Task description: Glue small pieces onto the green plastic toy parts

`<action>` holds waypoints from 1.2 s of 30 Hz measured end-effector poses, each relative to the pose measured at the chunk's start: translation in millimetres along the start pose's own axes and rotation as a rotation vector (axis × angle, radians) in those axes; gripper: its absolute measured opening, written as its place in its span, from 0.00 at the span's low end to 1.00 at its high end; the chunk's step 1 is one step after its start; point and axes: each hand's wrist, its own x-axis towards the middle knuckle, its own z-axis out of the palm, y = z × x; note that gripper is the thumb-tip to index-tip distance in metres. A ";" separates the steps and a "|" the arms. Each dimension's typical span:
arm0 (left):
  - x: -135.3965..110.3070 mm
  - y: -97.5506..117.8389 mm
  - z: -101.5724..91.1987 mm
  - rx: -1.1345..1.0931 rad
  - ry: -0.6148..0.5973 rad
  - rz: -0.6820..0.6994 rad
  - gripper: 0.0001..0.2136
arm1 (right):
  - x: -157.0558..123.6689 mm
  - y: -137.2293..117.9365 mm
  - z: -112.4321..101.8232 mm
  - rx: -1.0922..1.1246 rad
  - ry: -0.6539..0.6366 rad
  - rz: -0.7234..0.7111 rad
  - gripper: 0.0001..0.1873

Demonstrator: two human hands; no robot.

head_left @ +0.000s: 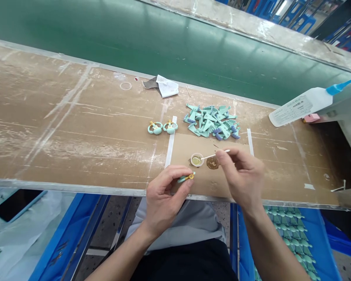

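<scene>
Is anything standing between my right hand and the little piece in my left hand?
Nothing visible stands between the right hand and the teal piece. The held white stick reaches to the small cup beyond the piece; a brown patch marks the cardboard beside the cup.

Two faced teal rings (pixel 157 130) lie left of one heap of teal parts (pixel 207 125), too jumbled to count. Nearer are one small cup (pixel 192 159), one white stick (pixel 212 155) and one teal-and-yellow piece (pixel 189 177). One bottle (pixel 302 106) is at far right, one phone (pixel 19 203) near left.
</scene>
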 end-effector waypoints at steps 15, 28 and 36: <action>-2.0 -5.7 -4.7 -0.006 -0.015 -0.040 0.06 | 62.6 74.0 -22.9 -0.486 -0.060 -0.051 0.11; -1.8 -3.6 -3.2 0.043 -0.014 -0.017 0.09 | 27.2 45.1 -32.3 0.112 -0.158 0.237 0.13; -1.5 -1.7 0.3 0.088 -0.012 0.025 0.10 | -43.2 10.7 -8.8 0.701 -0.431 0.597 0.15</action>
